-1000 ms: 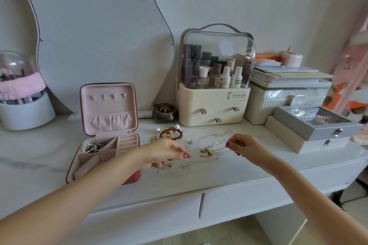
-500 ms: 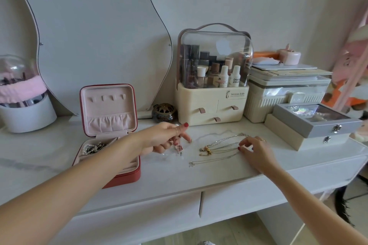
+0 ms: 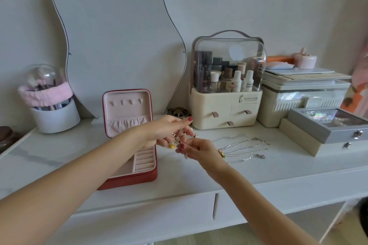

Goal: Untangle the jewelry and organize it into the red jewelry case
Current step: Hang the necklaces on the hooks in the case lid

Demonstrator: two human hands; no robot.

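while both forearms reach in from the near edge of the white dressing table (image 3: 258, 177), the two hands meet above its top, just to the right of the red jewelry case (image 3: 131, 179). the right hand (image 3: 196, 148) sits nearer, fingers curled, pinching at a small tangle of jewelry (image 3: 179, 140) that hangs between the hands; a gold charm and dark red beads show in it. the left hand (image 3: 169, 128) is just beyond and above, its fingers curled round the upper part of the same tangle, a thin ring on one finger and red polish on the nails. the case lies open left of the hands, partly under the left forearm, its pink lid upright and its ring rolls and compartments facing up; whether anything lies in the hidden compartments cannot be told. right of the right hand, several thin silver and gold chains (image 3: 245, 148) lie laid out side by side on the table, apart from the hands. farther right stands a grey glass-topped box (image 3: 328, 125) on a cream box. beyond the hands are a small bronze dish (image 3: 178, 112), a cream cosmetics organizer (image 3: 225, 93) with a clear dome, and a curvy mirror (image 3: 111, 36) leaning on the wall. far left stands a white brush holder (image 3: 55, 117).
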